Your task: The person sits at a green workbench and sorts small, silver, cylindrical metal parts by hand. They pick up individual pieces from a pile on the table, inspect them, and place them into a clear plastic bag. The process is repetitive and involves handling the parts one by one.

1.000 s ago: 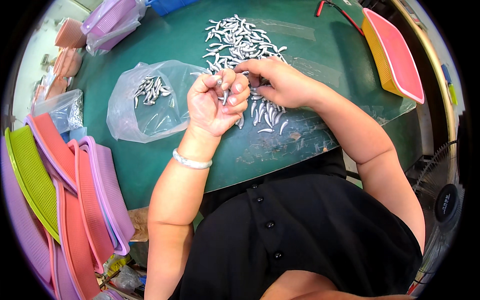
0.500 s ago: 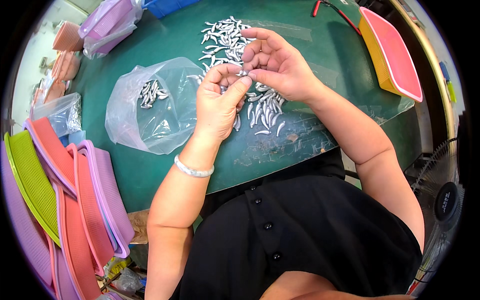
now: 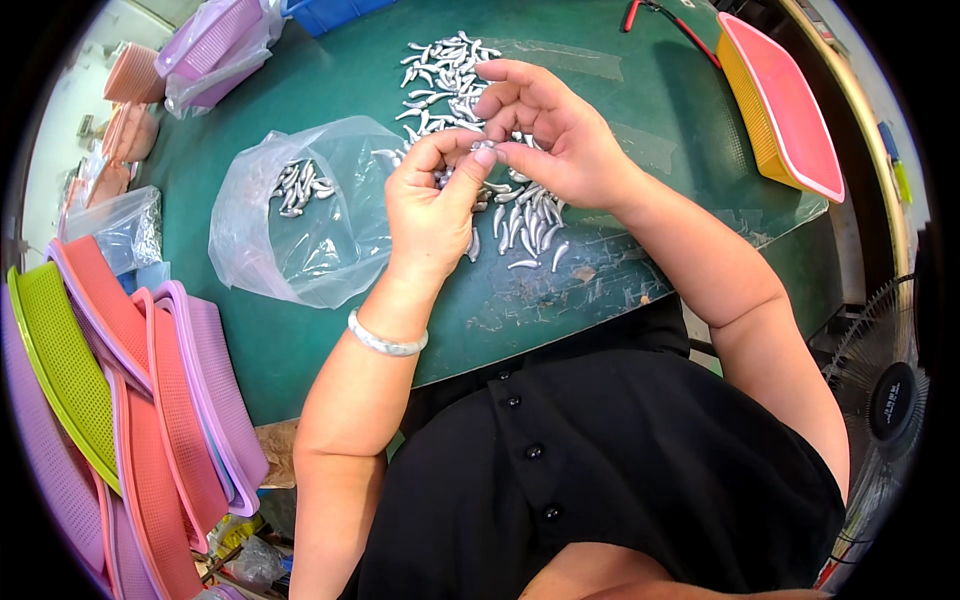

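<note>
Small curved silver fish-shaped pieces lie loose over the middle of the green table, a long heap running away behind my hands. My left hand, a pale bangle on its wrist, pinches a small silver piece between thumb and forefinger. From the other side my right hand meets it, thumb tip against the same piece and the other fingers loosely curled. Fingers hide most of that piece. Left of my left hand sits an open clear plastic bag with several silver pieces inside.
A yellow-and-pink basket stands at the far right, near red-handled pliers. Stacked purple, pink and green baskets crowd the left. A blue bin and a bagged purple basket stand behind. A fan is at right.
Both hands have shifted very slightly left, still meeting at the small silver piece. The loose pieces and the bag look much the same.
</note>
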Demonstrator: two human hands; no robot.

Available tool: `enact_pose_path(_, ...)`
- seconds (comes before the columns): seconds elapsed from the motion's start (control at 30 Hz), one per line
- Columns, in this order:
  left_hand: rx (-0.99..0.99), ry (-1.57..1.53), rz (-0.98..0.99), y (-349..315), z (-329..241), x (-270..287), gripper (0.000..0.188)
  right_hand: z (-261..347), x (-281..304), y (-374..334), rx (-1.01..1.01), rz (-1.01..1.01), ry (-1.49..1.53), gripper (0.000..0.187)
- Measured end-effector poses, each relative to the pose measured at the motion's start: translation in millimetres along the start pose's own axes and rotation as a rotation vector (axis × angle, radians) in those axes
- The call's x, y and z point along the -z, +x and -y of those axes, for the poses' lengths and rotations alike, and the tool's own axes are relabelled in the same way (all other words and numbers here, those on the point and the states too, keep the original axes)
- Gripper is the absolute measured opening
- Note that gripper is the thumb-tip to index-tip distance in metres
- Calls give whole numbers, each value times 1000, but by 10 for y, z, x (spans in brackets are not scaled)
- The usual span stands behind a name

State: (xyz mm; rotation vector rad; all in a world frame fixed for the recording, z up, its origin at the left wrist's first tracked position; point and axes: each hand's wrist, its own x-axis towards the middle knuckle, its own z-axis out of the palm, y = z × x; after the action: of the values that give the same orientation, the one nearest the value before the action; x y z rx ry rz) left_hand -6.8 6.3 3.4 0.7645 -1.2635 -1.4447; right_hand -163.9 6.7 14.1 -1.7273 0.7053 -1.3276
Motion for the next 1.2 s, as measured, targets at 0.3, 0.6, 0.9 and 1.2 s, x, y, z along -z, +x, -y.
enact_pose_path(0.3,163,-336,-33,46,18,66,15,82,34,2,-223,-30,-25,58)
enact_pose_path(0.6,292,-394,39,67,25,109,14,65,23,-17,-26,-58,-259,59)
enact_pose_path(0.9,552,-761,238,140,74,244,13,82,-5,-25,48,-6,-195,61)
enact_pose_path(1.2,637,-911,241,146,56,262,13,73,-18,-15,115,-25,-267,57)
